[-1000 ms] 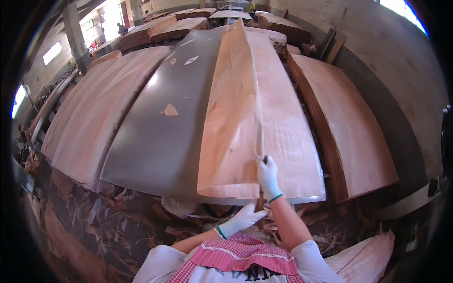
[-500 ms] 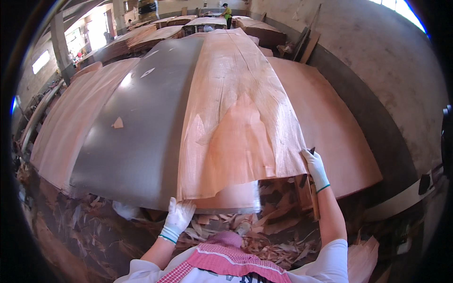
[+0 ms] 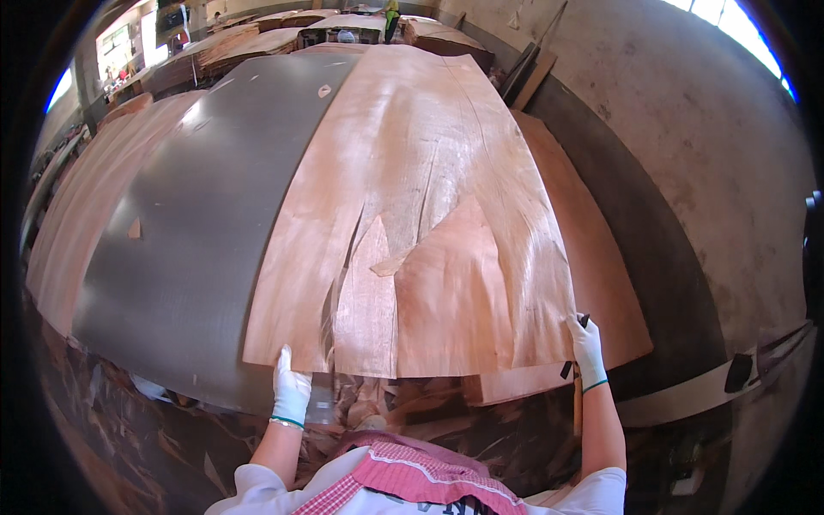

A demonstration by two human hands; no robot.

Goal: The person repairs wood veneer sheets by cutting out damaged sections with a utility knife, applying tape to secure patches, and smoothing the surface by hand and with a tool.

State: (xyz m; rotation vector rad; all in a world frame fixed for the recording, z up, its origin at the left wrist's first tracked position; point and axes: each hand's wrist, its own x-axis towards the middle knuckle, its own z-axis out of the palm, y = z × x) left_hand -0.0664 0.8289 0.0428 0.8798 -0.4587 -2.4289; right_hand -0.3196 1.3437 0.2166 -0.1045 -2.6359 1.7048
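Veneer [image 3: 412, 154] wider now across both grips [image 3: 292, 390] [image 3: 589, 354]

Daylight glares from a blown-out window [image 3: 730, 27] at your upper right and a bright window [image 3: 114, 47] at far left, putting sheen on the veneer sheet [image 3: 463, 163] before you and a pale hotspot on the dark tabletop [image 3: 197, 215]. Your floor [image 3: 112, 429] lies dim, soft; fisheye edges curve into black.
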